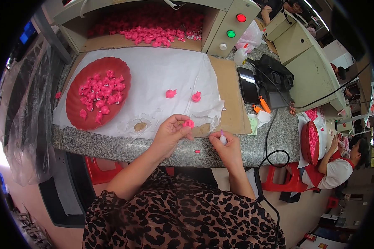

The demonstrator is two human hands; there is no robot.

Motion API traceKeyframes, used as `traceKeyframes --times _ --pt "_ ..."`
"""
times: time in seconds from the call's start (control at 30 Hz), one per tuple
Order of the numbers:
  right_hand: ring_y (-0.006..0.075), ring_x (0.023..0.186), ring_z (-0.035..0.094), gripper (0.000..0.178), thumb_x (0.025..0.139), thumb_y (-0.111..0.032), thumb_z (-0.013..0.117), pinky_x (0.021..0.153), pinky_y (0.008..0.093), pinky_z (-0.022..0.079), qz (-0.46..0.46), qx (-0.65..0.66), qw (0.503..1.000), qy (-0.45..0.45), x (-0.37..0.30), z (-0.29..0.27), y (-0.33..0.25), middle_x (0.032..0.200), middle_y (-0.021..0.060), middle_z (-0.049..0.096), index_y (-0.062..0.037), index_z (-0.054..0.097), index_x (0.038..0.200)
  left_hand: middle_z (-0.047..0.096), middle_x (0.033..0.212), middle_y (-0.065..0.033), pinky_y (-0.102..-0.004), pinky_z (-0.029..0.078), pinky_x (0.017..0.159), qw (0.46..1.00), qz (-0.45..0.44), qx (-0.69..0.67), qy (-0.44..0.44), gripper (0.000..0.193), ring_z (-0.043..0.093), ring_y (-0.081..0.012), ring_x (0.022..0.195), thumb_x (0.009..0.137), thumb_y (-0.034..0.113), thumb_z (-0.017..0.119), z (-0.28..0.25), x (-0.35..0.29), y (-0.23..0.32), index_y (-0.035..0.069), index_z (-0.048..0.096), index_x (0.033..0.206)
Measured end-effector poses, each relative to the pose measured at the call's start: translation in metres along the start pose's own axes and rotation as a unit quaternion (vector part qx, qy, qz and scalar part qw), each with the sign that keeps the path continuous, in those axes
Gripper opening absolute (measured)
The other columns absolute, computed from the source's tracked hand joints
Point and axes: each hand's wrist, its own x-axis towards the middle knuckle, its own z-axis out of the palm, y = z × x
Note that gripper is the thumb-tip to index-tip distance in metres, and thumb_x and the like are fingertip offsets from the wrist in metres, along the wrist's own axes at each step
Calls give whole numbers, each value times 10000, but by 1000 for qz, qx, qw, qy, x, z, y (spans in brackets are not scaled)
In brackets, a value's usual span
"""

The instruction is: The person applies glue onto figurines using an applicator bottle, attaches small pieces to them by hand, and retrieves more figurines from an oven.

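Note:
Near the front edge of the worktop, my left hand (168, 136) pinches a small pink plastic figure piece (189, 123) between thumb and fingers. Just to its right, my right hand (230, 150) is closed around a small white squeeze bottle (223, 139) with a thin purple tip pointing up. The bottle and the piece are apart. A tiny pink part (197, 151) lies on the stone edge between my hands. Farther back, two more pink pieces, one on the left (170, 93) and one on the right (196, 97), rest on white paper (153, 70).
A red scalloped plate (77, 117) at left carries many pink pieces. Behind, an open box (218, 31) with coloured lights holds a pink heap (153, 35). At right are a phone (248, 85), a black bag (274, 70), an orange tool (263, 105), a cable (268, 143) and a seated co-worker (334, 168).

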Motion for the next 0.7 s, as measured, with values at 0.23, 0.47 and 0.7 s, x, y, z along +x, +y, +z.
traceKeyframes --times 0.23,0.47,0.7 --pt "141 634 554 125 704 -104 634 571 256 421 -60 -52 996 -31 -12 5 4 719 65 595 -4 609 775 561 834 -51 -231 471 622 999 27 -38 3 238 550 -106 698 785 30 556 -2 -1 3 21 466 1005" --pt "269 632 563 189 688 -195 661 555 311 431 -129 -169 976 -39 -20 10 -5 691 133 575 -20 610 737 561 835 -47 -229 466 627 998 35 -44 6 234 546 -102 701 793 38 548 -2 -2 3 22 466 1011" --pt "330 579 551 308 701 -341 622 522 390 427 -66 -381 921 -47 -22 24 -22 590 152 558 -34 610 679 561 840 -46 -229 465 629 998 40 -47 6 233 547 -103 702 794 43 549 -2 -3 5 23 467 1010"
